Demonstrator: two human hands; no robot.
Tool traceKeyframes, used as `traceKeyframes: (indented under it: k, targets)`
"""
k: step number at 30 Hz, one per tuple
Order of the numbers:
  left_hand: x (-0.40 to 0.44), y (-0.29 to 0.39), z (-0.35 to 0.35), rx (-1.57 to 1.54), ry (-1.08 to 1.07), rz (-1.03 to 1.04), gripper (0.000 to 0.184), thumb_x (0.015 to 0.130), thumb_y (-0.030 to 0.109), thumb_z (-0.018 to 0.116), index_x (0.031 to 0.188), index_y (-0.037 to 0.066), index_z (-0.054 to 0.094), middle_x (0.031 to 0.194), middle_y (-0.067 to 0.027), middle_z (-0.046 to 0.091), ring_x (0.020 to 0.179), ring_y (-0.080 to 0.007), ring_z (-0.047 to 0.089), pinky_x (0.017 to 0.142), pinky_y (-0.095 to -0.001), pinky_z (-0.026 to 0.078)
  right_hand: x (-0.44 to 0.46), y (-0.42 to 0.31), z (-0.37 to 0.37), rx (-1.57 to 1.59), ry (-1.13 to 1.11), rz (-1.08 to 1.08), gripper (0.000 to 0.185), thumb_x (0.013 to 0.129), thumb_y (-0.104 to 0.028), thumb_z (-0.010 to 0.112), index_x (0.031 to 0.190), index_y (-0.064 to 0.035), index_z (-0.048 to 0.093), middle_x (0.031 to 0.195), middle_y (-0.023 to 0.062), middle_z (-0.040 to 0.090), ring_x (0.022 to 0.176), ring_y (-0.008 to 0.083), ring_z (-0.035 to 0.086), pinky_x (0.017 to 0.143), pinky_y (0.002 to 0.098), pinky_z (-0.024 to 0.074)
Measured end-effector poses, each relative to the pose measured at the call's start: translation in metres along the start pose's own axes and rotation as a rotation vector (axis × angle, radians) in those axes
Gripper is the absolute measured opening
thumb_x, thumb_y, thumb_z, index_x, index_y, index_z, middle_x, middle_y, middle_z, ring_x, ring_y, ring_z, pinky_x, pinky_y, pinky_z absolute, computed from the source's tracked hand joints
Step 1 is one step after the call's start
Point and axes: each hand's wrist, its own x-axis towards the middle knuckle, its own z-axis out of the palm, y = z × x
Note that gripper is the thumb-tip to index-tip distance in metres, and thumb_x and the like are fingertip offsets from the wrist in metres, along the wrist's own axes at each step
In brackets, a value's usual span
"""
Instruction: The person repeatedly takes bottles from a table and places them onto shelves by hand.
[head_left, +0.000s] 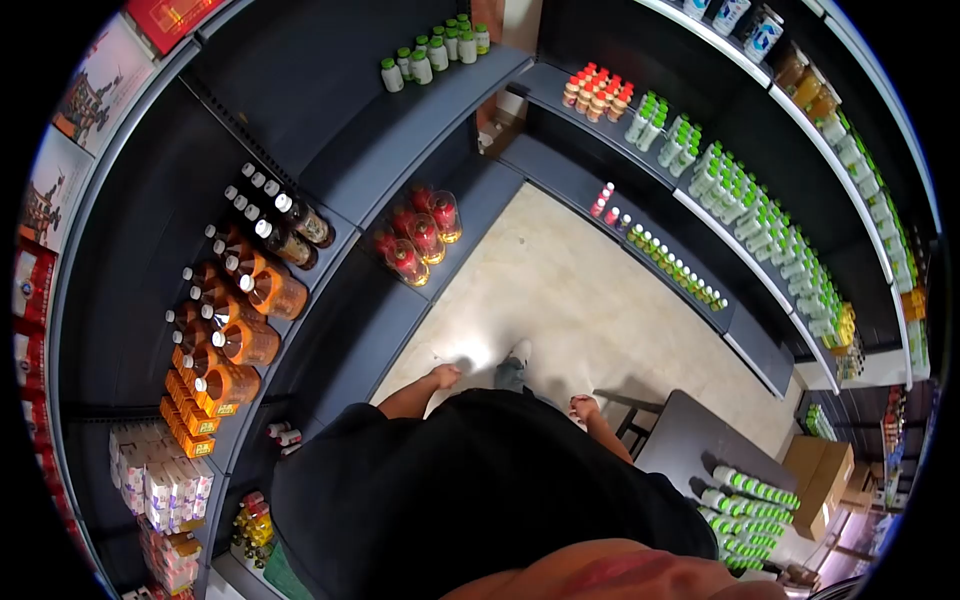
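My left hand (446, 376) hangs over the floor on the left of my body, fingers loosely curled, with nothing visible in it. On the other side my right hand (582, 407) is closed, and a small pale patch shows at its fingers; I cannot make out whether it is an object. The grey table (690, 425) is the nearest thing to my right hand. Nearest my left hand is the low shelf edge, where clear-wrapped red-topped containers (425, 236) stand. Neither hand touches a shelf or the table.
Large orange-brown bottles (245, 340) and dark bottles (290, 235) line the left shelf. Green-capped bottles (745, 205) fill the curved right shelves. More green-capped bottles (745, 510) stand on the table, beside a cardboard box (820, 480). Pale floor (500, 270) lies between the shelves.
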Motion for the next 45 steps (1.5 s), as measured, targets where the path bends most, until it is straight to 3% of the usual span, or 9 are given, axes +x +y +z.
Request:
traceKeyframes:
  k: [3, 9, 13, 23, 28, 30, 33, 38, 45]
  targets:
    - [0.028, 0.062, -0.027, 0.122, 0.023, 0.086, 0.025, 0.086, 0.016, 0.060, 0.109, 0.007, 0.063, 0.090, -0.0057, 0.064, 0.074, -0.0175, 0.060, 0.061, -0.0335, 0.052, 0.022, -0.065, -0.016, 0.093, 0.017, -0.038, 0.009, 0.082, -0.020, 0.058, 0.091, -0.0168, 0.059, 0.070, 0.0000, 0.062, 0.053, 0.0159, 0.056, 0.047, 0.0348, 0.0383]
    - [0.059, 0.211, -0.105, 0.485, 0.318, 0.300, 0.036, 0.082, 0.031, 0.061, 0.113, 0.014, 0.065, 0.092, -0.0086, 0.068, 0.079, -0.0201, 0.064, 0.075, -0.0335, 0.052, 0.096, -0.165, -0.047, 0.135, -0.023, -0.232, 0.016, 0.088, -0.021, 0.060, 0.102, -0.0147, 0.061, 0.086, 0.0034, 0.067, 0.071, 0.0199, 0.066, 0.057, 0.0380, 0.0468]
    - [0.049, 0.316, -0.131, -0.064, 0.463, 0.505, 0.030, 0.087, 0.021, 0.059, 0.114, 0.008, 0.062, 0.087, -0.0061, 0.066, 0.080, -0.0147, 0.061, 0.077, -0.0288, 0.049, 0.161, -0.185, -0.063, 0.037, -0.106, -0.328, 0.015, 0.091, -0.018, 0.058, 0.102, -0.0089, 0.062, 0.082, 0.0081, 0.067, 0.068, 0.0213, 0.066, 0.054, 0.0375, 0.0508]
    - [0.101, 0.429, -0.273, -0.540, 0.582, 0.846, 0.032, 0.089, 0.007, 0.060, 0.120, 0.004, 0.055, 0.096, -0.0048, 0.065, 0.087, -0.0114, 0.060, 0.081, -0.0245, 0.048, 0.196, -0.283, -0.069, -0.141, -0.102, -0.211, 0.025, 0.088, -0.026, 0.061, 0.104, -0.0075, 0.065, 0.083, 0.0092, 0.070, 0.063, 0.0196, 0.065, 0.049, 0.0344, 0.0480]
    - [0.147, 0.487, -0.391, -0.311, 1.117, 0.652, 0.038, 0.085, 0.019, 0.065, 0.120, 0.006, 0.056, 0.095, -0.0062, 0.068, 0.088, -0.0132, 0.063, 0.079, -0.0267, 0.049, 0.226, -0.352, -0.103, -0.463, -0.216, -0.483, 0.026, 0.088, -0.024, 0.061, 0.107, -0.0075, 0.065, 0.091, 0.0119, 0.068, 0.082, 0.0210, 0.065, 0.070, 0.0354, 0.0512]
    - [0.136, 0.536, -0.415, -0.510, 1.097, 0.419, 0.050, 0.079, 0.028, 0.069, 0.123, 0.008, 0.055, 0.096, -0.0088, 0.068, 0.094, -0.0208, 0.065, 0.083, -0.0320, 0.049, 0.233, -0.393, -0.117, -0.160, -0.169, -0.266, 0.019, 0.091, -0.018, 0.058, 0.107, -0.0123, 0.066, 0.096, 0.0140, 0.068, 0.088, 0.0266, 0.065, 0.087, 0.0410, 0.0500]
    - [0.185, 0.565, -0.479, -0.399, 1.151, 0.405, 0.060, 0.076, 0.031, 0.070, 0.128, 0.008, 0.051, 0.106, -0.0124, 0.066, 0.101, -0.0288, 0.063, 0.090, -0.0369, 0.048, 0.244, -0.463, -0.143, 0.019, -0.050, -0.140, 0.024, 0.090, -0.026, 0.061, 0.112, -0.0167, 0.061, 0.098, 0.0083, 0.068, 0.084, 0.0261, 0.065, 0.079, 0.0517, 0.0462]
    - [0.214, 0.617, -0.533, -0.285, 1.373, 0.348, 0.078, 0.074, 0.035, 0.071, 0.137, 0.002, 0.038, 0.126, -0.0248, 0.054, 0.119, -0.0368, 0.052, 0.102, -0.0406, 0.041, 0.241, -0.557, -0.146, 0.103, 0.050, -0.129, 0.031, 0.087, -0.034, 0.060, 0.115, -0.0197, 0.059, 0.102, 0.0020, 0.067, 0.086, 0.0186, 0.064, 0.069, 0.0392, 0.0430]
    - [0.235, 0.657, -0.576, -0.414, 1.540, 0.133, 0.087, 0.069, 0.044, 0.077, 0.136, 0.003, 0.040, 0.138, -0.0223, 0.043, 0.128, -0.0353, 0.043, 0.104, -0.0426, 0.039, 0.295, -0.653, -0.128, 0.004, -0.221, -0.218, 0.024, 0.089, -0.025, 0.060, 0.111, -0.0176, 0.060, 0.092, 0.0028, 0.070, 0.067, 0.0153, 0.064, 0.052, 0.0307, 0.0393]
